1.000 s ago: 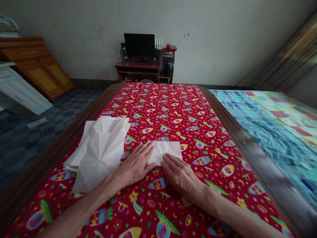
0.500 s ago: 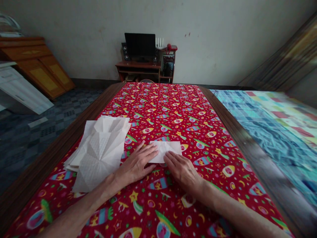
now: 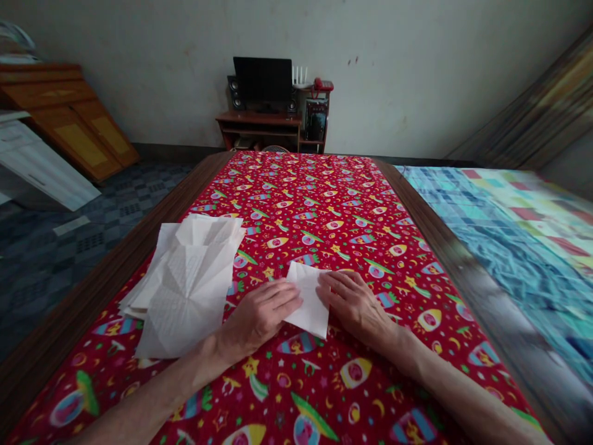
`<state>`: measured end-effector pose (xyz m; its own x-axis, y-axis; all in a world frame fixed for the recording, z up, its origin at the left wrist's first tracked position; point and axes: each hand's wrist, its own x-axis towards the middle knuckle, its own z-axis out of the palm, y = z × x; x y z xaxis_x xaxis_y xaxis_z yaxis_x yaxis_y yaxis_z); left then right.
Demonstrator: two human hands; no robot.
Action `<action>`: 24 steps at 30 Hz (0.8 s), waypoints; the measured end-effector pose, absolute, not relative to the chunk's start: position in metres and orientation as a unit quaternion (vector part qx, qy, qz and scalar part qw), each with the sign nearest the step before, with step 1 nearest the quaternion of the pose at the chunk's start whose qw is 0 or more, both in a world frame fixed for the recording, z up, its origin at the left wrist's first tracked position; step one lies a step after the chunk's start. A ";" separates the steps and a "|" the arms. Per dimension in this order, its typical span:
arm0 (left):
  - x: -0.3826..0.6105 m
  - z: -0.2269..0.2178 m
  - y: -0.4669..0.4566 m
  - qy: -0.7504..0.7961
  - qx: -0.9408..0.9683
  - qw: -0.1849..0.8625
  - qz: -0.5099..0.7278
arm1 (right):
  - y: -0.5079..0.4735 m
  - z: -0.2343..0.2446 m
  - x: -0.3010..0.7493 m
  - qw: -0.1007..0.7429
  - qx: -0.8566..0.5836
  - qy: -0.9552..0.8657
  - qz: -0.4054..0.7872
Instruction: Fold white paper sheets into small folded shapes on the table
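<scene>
A small folded sheet of white paper (image 3: 309, 303) lies on the red patterned tablecloth, its longer side running toward me. My left hand (image 3: 264, 309) has its fingers together over the paper's left edge. At the opposite edge, the bent fingers of my right hand (image 3: 354, 301) grip the upper right part. Both thumbs are mostly hidden. Left of my hands rests a stack of creased white sheets (image 3: 189, 284), the top one marked with folds fanning out from a point; my left forearm passes close by its lower corner.
The tablecloth (image 3: 296, 204) covers a long table with dark wooden edges (image 3: 456, 266). Beyond its far end stands a desk (image 3: 259, 122) with a monitor (image 3: 262, 83). A bed (image 3: 500, 235) is on the right, wooden cabinets (image 3: 88, 127) on the left.
The folded paper has turned from lying crosswise to lengthwise and sits slightly nearer me. My right hand has shifted right to its edge; my left hand has moved slightly nearer me.
</scene>
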<state>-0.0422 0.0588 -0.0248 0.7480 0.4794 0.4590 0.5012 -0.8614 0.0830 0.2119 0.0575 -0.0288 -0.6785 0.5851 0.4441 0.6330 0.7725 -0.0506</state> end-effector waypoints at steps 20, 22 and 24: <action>-0.041 -0.042 0.072 -0.376 -0.832 -0.203 -0.354 | 0.029 -0.029 0.208 0.270 -0.445 -0.841 0.146; -0.038 -0.040 0.073 -0.401 -0.826 -0.196 -0.344 | 0.030 -0.029 0.206 0.258 -0.465 -0.832 0.156; -0.034 -0.038 0.073 -0.434 -0.817 -0.184 -0.331 | 0.031 -0.030 0.204 0.252 -0.488 -0.822 0.152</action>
